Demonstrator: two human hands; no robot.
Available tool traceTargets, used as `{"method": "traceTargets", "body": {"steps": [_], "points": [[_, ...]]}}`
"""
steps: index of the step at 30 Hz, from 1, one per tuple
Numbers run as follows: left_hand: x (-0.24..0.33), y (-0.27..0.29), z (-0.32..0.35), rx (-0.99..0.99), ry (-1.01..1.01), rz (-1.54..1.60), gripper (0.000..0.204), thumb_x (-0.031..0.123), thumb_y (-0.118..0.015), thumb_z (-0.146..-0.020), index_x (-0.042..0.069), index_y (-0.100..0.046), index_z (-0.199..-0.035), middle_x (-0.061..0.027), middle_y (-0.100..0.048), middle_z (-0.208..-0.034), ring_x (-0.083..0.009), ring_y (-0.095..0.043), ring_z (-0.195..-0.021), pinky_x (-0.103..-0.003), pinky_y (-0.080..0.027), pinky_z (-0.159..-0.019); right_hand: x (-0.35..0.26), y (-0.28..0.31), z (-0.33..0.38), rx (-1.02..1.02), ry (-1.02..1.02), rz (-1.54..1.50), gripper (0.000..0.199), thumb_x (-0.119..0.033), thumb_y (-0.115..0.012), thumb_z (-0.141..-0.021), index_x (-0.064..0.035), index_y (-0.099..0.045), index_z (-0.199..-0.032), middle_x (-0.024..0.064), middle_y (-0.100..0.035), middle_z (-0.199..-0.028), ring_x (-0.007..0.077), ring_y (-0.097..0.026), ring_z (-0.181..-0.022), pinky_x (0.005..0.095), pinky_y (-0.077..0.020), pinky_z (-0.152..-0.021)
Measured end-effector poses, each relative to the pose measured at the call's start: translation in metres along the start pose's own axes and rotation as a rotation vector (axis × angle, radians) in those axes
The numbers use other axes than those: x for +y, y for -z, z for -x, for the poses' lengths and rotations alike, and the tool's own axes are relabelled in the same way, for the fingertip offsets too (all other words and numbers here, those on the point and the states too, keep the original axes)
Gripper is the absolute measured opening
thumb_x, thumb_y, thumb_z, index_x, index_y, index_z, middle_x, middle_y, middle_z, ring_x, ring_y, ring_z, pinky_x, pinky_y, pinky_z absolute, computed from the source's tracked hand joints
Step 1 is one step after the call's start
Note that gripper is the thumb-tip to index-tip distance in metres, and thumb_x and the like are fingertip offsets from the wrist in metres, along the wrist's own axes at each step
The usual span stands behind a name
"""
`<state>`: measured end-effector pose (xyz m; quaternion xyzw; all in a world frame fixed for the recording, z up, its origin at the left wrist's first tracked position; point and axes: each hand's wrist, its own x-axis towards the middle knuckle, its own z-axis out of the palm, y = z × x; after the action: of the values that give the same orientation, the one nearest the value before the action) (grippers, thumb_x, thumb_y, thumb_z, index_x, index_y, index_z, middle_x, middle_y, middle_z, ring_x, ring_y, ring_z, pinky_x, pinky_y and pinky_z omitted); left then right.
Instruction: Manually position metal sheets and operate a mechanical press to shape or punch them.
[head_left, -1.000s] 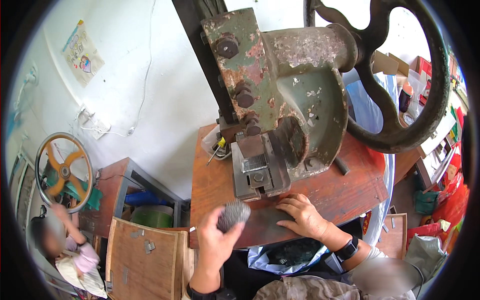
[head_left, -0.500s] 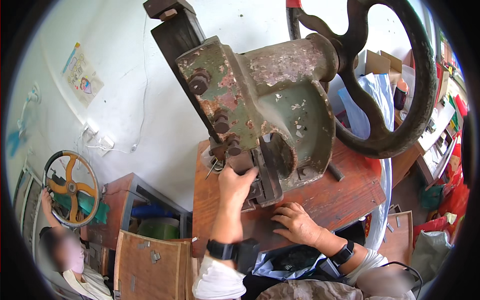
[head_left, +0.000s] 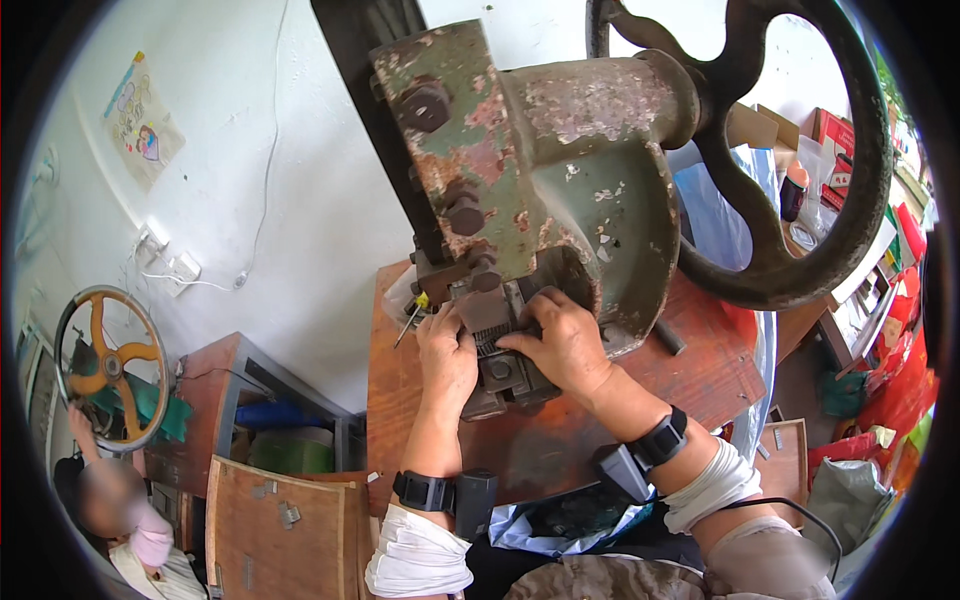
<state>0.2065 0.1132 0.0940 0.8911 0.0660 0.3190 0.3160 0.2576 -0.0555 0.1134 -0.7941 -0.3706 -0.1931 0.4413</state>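
The press (head_left: 455, 150), of worn green metal, stands directly ahead of the fingers and rises above them. The counter (head_left: 700, 385) carries it and extends to both sides beneath the fingers. The left hand (head_left: 446, 365) and the right hand (head_left: 566, 345) meet over the slotted block (head_left: 502, 374) at the foot of the press.

The ridged metal piece (head_left: 487, 337) sits on that block, between the two sets of fingers: immediately right of the left fingers, immediately left of the right thumb. Neither hand is nearer; both appear in contact with it. Its visible part runs crosswise from one hand to the other; the ends are covered, so the true long axis cannot be confirmed. The fingers of both hands are bent inward around it; whether they grip or merely steady it cannot be told.

Count, largest first: one press; one large dark wheel (head_left: 878, 170), right of and beyond the fingers; one orange-spoked wheel (head_left: 111, 366), well apart to their left; one wooden board (head_left: 285, 560), left and nearer the body; one short rod (head_left: 668, 338), right of the right fingers; one yellow-handled tool (head_left: 421, 300), just beyond the left fingers; three large bolts (head_left: 426, 107) on the press head; one ridged piece between the fingers.
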Motion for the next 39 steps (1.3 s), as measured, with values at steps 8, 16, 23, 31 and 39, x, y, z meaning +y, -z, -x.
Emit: {"method": "traceTargets", "body": {"steps": [8,16,23,31,39], "points": [[-0.001,0.0,-0.002,-0.038,0.066,0.467,0.03,-0.002,-0.057,-0.08,0.003,-0.063,-0.109,-0.0171,-0.061,-0.106,-0.0361,-0.058,-0.091,-0.04,-0.045,-0.089,-0.007,-0.003,-0.001,-0.015,-0.093,0.042,0.05,-0.029,-0.085,-0.056,0.0018,-0.06,-0.087,0.0142,-0.058,-0.089,0.0347,-0.06,-0.085,0.0398,-0.0496,-0.073],[-0.006,-0.004,0.007,0.078,0.043,0.256,0.039,-0.006,-0.057,-0.076,0.005,-0.062,-0.114,-0.0167,-0.057,-0.101,-0.0326,-0.052,-0.1,-0.039,-0.043,-0.091,-0.009,0.0,0.007,-0.091,-0.085,0.067,0.046,-0.025,-0.079,-0.065,0.0001,-0.06,-0.098,0.0139,-0.059,-0.101,0.0338,-0.057,-0.095,0.0407,-0.0489,-0.079],[-0.023,-0.007,0.004,0.041,-0.066,0.237,0.045,-0.008,-0.055,-0.074,0.006,-0.06,-0.116,-0.0153,-0.06,-0.108,-0.0334,-0.052,-0.1,-0.041,-0.041,-0.093,-0.018,-0.001,0.009,-0.198,-0.012,0.285,0.072,-0.049,-0.07,-0.073,-0.0034,-0.052,-0.125,0.0193,-0.046,-0.133,0.039,-0.045,-0.121,0.0472,-0.0431,-0.096],[-0.017,-0.004,0.002,0.008,-0.052,0.165,0.044,-0.007,-0.051,-0.073,0.005,-0.06,-0.115,-0.0136,-0.061,-0.112,-0.0343,-0.049,-0.107,-0.043,-0.038,-0.098,-0.014,0.002,-0.009,-0.444,-0.118,0.271,0.103,-0.071,-0.063,-0.065,-0.0089,-0.035,-0.142,0.0222,-0.034,-0.144,0.0426,-0.033,-0.131,0.0495,-0.0346,-0.105],[-0.011,-0.003,0.005,0.033,0.004,0.228,0.039,-0.008,-0.051,-0.074,0.004,-0.064,-0.109,-0.014,-0.059,-0.116,-0.0359,-0.051,-0.109,-0.042,-0.04,-0.096,-0.001,0.0,0.005,-0.285,-0.015,0.06,0.093,-0.052,-0.074,-0.068,0.0014,-0.04,-0.136,0.0254,-0.038,-0.139,0.0438,-0.036,-0.128,0.0474,-0.0346,-0.104]]}}
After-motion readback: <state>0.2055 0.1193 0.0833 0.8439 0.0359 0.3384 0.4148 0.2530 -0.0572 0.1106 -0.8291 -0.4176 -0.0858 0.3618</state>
